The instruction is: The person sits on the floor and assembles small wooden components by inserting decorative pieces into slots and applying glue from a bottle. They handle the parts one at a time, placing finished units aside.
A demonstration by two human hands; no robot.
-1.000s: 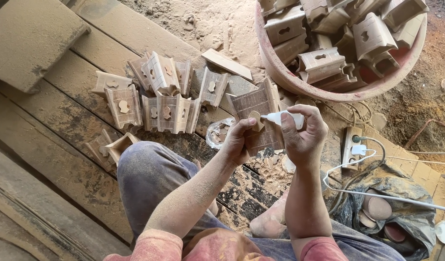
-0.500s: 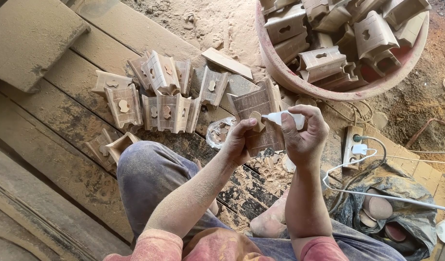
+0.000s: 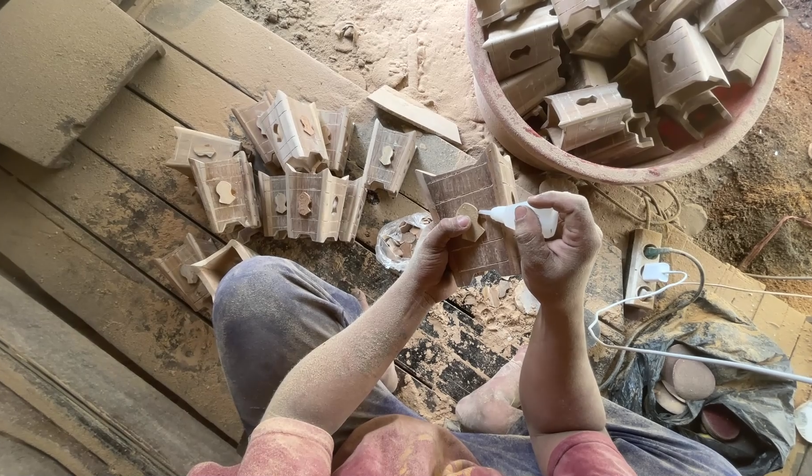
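Observation:
My left hand (image 3: 437,256) grips a grooved wooden panel (image 3: 472,211) and pins a small rounded wooden piece (image 3: 469,221) against its face with the thumb. My right hand (image 3: 556,251) holds a small white glue bottle (image 3: 521,217), its nozzle pointing left and touching the small piece. Both hands hover above my knees, over dusty planks littered with wood chips.
Several finished carved wooden blocks (image 3: 291,176) lie in a cluster on the planks (image 3: 115,220) to the left. A large round red basin (image 3: 547,150) full of the same blocks stands at upper right. A power strip with white cable (image 3: 644,264) and a clear bag (image 3: 402,240) lie nearby.

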